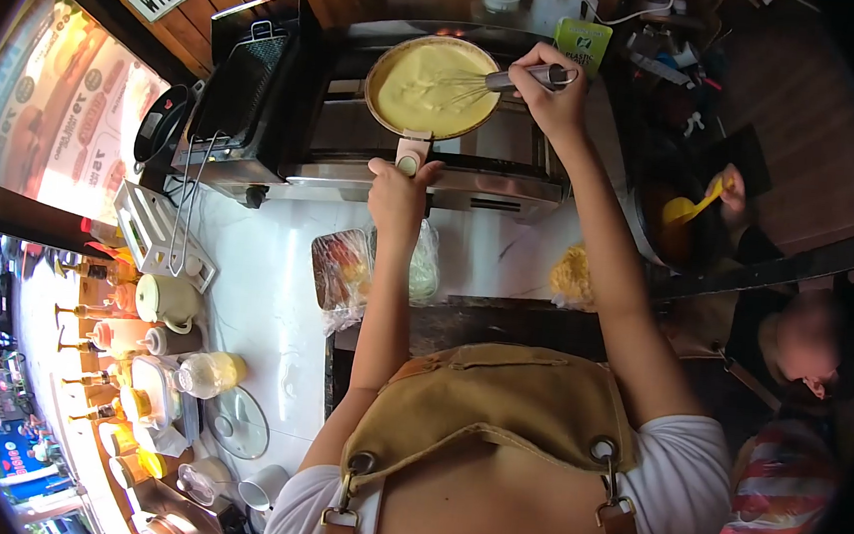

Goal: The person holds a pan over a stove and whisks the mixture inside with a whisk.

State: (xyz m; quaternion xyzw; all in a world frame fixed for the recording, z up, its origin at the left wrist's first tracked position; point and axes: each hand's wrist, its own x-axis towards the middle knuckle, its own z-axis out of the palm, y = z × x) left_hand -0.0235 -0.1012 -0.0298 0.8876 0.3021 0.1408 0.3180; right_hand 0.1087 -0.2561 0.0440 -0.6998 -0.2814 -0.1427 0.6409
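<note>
A frying pan point(373, 90) filled with thick yellow sauce point(417, 80) is on the steel stove top point(526, 159). My left hand point(398, 197) is closed around the pan's pale handle point(413, 150), thumb lying along it. In my right hand point(553, 98) is a whisk point(507, 80), gripped by its metal handle. Its wires dip into the sauce at the right side of the pan. Below my left hand, a plastic-wrapped tray of food point(341, 268) rests on the white counter beside my forearm.
A black grill point(250, 87) stands left of the stove. Several pump bottles and jars point(213, 375), plus a glass lid point(237, 423), line the counter's left side. A bag of yellow food point(571, 276) sits near my right forearm. At right, another person's hand point(732, 189) holds a yellow spoon point(690, 209) over a pot.
</note>
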